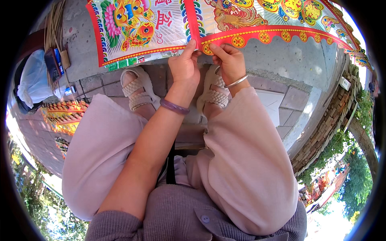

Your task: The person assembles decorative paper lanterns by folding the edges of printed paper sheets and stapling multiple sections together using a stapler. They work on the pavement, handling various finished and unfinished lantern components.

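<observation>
Printed paper, thin and glossy, makes up the item in hand: a large decorative sheet (257, 18) with a red border, gold medallions and bright bird and flower motifs, spread on the grey concrete ledge (289, 56) in front of the seated person's feet. A second similar sheet (136, 28) lies just beside it on the left, their edges meeting near the hands.

Left hand (183, 64): thumb and fingers pinched on the red lower border at the sheet's corner. Right hand (229, 60): fingers likewise closed on the same border, just beside the left. Both grips are fingertip pinches, not full clenches.

Assessment: the sheet looks very light, limp and easily creased or torn. A single-point grip would likely let it sag and fold; hold is best taken along the border with two hands spaced apart. The glossy face may slip under dry fingers.

Noted nearby: woven sandals (138, 90), a purple bangle (174, 107), a silver bangle (236, 81), brick paving (281, 100).
</observation>
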A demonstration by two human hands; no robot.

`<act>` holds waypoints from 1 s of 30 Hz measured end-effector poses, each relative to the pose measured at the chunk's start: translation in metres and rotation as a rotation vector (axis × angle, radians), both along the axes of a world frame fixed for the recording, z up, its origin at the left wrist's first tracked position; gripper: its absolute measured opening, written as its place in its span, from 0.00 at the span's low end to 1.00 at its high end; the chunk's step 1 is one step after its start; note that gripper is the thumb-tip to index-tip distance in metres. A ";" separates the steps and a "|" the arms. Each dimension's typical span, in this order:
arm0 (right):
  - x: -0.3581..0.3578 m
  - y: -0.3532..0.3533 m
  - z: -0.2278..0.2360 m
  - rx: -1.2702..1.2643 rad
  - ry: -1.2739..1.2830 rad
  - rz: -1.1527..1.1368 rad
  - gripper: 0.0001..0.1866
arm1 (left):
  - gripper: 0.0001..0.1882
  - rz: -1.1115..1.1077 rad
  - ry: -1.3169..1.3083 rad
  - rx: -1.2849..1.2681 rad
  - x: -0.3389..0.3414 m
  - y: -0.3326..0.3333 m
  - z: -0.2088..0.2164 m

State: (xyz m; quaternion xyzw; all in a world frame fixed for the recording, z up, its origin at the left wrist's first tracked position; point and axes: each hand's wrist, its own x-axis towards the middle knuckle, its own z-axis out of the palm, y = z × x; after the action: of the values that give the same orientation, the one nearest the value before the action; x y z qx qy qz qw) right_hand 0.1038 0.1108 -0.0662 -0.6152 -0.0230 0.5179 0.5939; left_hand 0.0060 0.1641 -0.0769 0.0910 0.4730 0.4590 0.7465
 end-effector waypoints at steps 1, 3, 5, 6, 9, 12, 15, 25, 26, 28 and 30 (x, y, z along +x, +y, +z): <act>0.000 0.000 -0.001 0.008 -0.003 -0.002 0.07 | 0.11 -0.003 0.000 0.001 0.000 0.000 0.000; 0.000 -0.001 -0.004 0.025 -0.009 -0.006 0.09 | 0.11 -0.010 0.001 0.004 0.000 0.001 -0.001; 0.000 -0.001 -0.006 0.027 -0.010 -0.002 0.09 | 0.11 -0.009 0.008 0.001 -0.001 0.001 -0.001; 0.000 -0.001 -0.006 0.028 -0.010 0.000 0.09 | 0.11 -0.009 0.011 -0.001 0.000 0.001 0.000; 0.000 0.000 -0.002 -0.001 -0.001 0.000 0.07 | 0.11 -0.015 0.022 -0.007 0.000 0.000 0.001; 0.000 0.000 -0.002 0.003 -0.003 0.003 0.07 | 0.11 -0.049 0.037 -0.006 -0.001 0.001 0.001; 0.000 0.000 -0.003 0.010 0.000 -0.002 0.06 | 0.11 -0.058 0.022 -0.011 -0.003 0.001 -0.001; -0.002 0.002 -0.006 -0.020 -0.036 -0.013 0.06 | 0.07 -0.298 -0.012 -0.012 -0.013 0.000 -0.008; -0.001 0.000 -0.008 -0.032 -0.053 0.005 0.07 | 0.07 -0.303 0.022 -0.006 -0.011 -0.001 -0.008; 0.004 -0.004 -0.007 -0.024 -0.078 0.028 0.09 | 0.07 -0.311 0.063 0.001 -0.004 -0.003 -0.007; 0.009 -0.011 -0.009 0.010 -0.095 0.044 0.13 | 0.06 -0.311 0.077 0.001 -0.002 -0.002 -0.009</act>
State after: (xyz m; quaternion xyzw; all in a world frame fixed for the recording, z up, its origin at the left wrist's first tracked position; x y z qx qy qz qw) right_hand 0.1128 0.0995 -0.0753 -0.6353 -0.0673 0.5010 0.5839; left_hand 0.0040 0.1620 -0.0858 0.1812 0.4811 0.3343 0.7899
